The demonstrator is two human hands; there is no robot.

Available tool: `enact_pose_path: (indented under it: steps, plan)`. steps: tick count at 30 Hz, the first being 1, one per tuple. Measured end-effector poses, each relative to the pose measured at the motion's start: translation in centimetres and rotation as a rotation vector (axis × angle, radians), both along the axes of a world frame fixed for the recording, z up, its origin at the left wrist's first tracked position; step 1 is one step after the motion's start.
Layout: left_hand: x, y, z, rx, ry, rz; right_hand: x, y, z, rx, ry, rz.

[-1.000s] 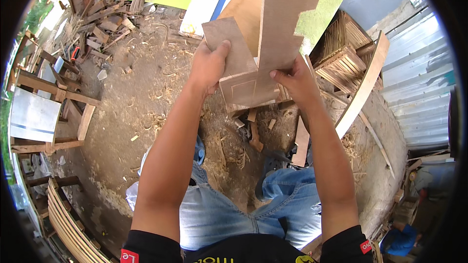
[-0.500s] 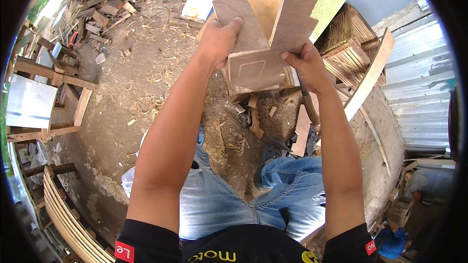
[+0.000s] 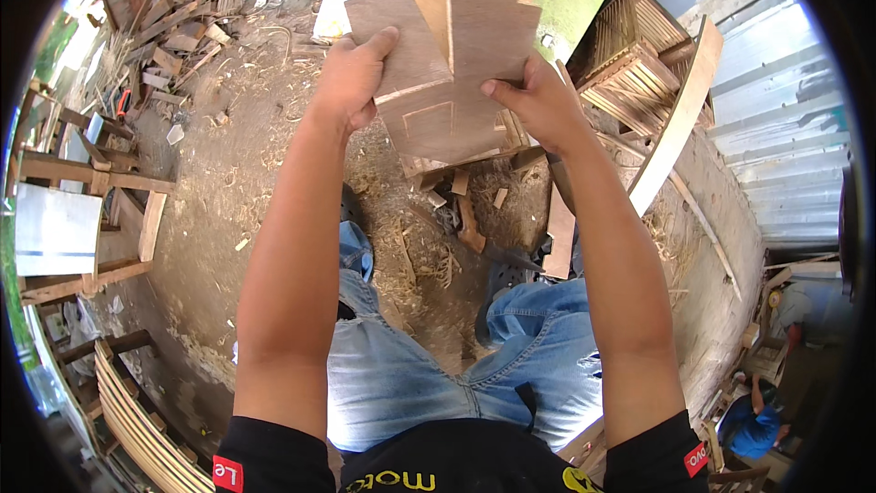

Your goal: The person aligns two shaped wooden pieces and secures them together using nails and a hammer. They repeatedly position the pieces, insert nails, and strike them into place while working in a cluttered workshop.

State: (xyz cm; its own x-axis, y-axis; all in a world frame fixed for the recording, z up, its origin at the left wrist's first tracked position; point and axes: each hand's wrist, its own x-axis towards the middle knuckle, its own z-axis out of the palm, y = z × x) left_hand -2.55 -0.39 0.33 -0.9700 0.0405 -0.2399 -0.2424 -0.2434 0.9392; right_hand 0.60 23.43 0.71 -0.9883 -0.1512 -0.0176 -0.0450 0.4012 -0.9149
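My left hand [image 3: 354, 78] is closed on a small plywood piece [image 3: 399, 36], its thumb lying on the upper face. My right hand [image 3: 540, 108] grips the right edge of a larger plywood panel [image 3: 493, 23], thumb on top and fingers mostly hidden beneath. Notches cut into that panel's right edge make it irregular, and a rectangular outline marks its near part. The small piece lies against the larger panel's left side, their edges meeting near the middle. Under both is a wooden support, mostly covered.
Between my feet on the shavings-strewn floor lies a handsaw [image 3: 470, 226] beside wood offcuts. A slatted wooden stack [image 3: 630, 64] and a long curved board [image 3: 675, 119] stand at right. Scrap wood [image 3: 173, 46] fills the far left. Another person [image 3: 753, 424] is at lower right.
Both hands and the two plywood pieces have shifted left together, and the larger panel has turned slightly. My view has moved a little too. The grips look the same.
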Motion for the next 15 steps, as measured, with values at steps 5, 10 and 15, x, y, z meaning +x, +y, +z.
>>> enact_pose_path:
  steps: [5,10,15]
  plan:
    - [0.1,0.2,0.2,0.075,-0.009,-0.003,-0.1,0.1,0.3,0.032,-0.026,0.002]
    - [-0.6,-0.1,0.2,-0.031,-0.039,-0.069,-0.6,0.2,0.0,0.035,-0.015,0.036]
    - [-1.3,-0.6,-0.9,-0.102,-0.021,-0.081,-1.1,0.5,-0.5,0.122,0.069,0.046]
